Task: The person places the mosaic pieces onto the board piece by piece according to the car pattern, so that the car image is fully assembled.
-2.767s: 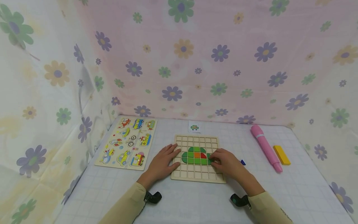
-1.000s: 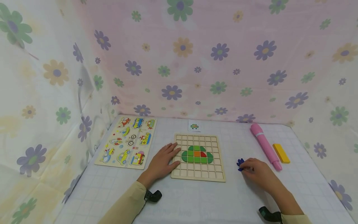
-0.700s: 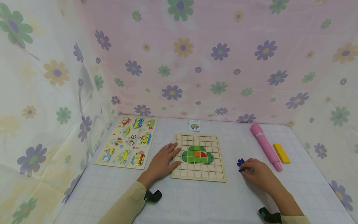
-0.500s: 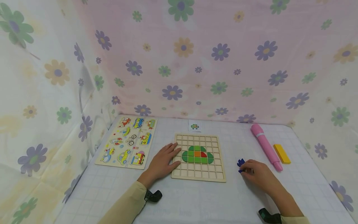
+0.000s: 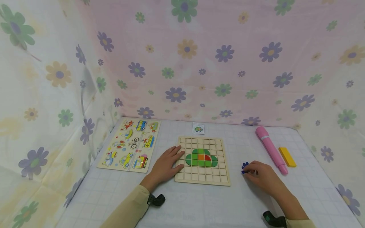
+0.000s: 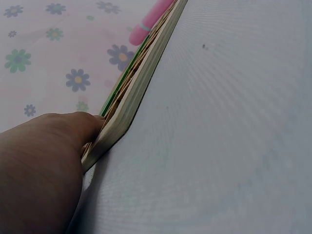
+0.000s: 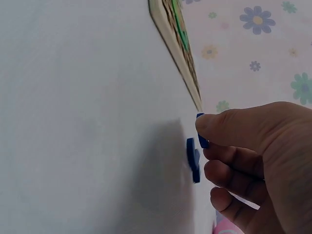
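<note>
My left hand [image 5: 165, 164] lies with extended fingers over the left edge of a wooden grid board [image 5: 199, 178]. Its thumb touches the board's side rim in the left wrist view. Green, orange and red tiles [image 5: 201, 162] form a rounded shape in the grid. Right of the board, my right hand [image 5: 263, 177] pinches a small blue tile [image 7: 201, 130] between thumb and forefinger, just above the table. Other blue tiles [image 7: 192, 161] sit right below it; fingers partly hide the pile in the head view.
A small pattern card [image 5: 198, 128] lies behind the board. To the left is a wooden vehicle puzzle [image 5: 129, 145]. A pink pen-shaped thing [image 5: 272, 150] and a yellow block [image 5: 287, 157] lie at the right. Flowered cloth [image 5: 199, 63] encloses the table.
My right hand has moved from the board's right side to the blue tiles and now pinches one. The green tile it was touching lies in the grid. The left hand has stayed put.
</note>
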The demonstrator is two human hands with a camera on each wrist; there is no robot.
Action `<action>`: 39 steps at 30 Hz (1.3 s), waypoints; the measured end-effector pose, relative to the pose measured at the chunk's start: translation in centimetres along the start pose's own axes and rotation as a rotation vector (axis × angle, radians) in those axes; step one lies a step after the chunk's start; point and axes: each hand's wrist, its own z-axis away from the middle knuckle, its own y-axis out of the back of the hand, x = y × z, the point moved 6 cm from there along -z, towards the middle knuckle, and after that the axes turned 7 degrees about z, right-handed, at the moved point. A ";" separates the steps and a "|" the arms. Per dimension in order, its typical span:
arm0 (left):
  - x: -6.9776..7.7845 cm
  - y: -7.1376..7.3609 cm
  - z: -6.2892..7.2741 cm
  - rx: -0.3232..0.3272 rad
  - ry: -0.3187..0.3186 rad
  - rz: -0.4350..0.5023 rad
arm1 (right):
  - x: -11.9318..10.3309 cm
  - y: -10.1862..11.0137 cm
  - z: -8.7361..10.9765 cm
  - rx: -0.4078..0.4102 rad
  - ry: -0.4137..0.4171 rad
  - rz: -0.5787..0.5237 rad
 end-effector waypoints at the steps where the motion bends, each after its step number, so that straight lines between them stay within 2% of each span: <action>1: 0.1 0.1 0.0 0.000 -0.003 0.003 | -0.1 0.2 0.0 0.018 0.012 0.000; 9: 0.1 0.0 0.0 0.001 0.010 -0.006 | -1.9 1.5 -0.6 0.168 0.152 -0.021; 13: -0.2 -0.1 -0.1 0.002 0.020 -0.009 | -2.8 1.7 -1.0 0.189 0.174 -0.022; 20: -0.5 -0.4 0.0 -0.010 0.027 -0.014 | -4.2 1.6 -1.7 0.147 0.160 -0.024; 26: -0.5 -0.5 0.0 -0.013 0.026 -0.026 | -5.9 1.6 -2.5 0.163 0.209 -0.037; 30: -0.6 -0.5 -0.1 -0.017 0.031 -0.035 | -6.8 1.4 -3.0 0.146 0.218 -0.049; 39: -0.1 -0.2 0.0 -0.007 -0.018 -0.033 | -8.5 0.2 -4.0 0.065 0.194 -0.072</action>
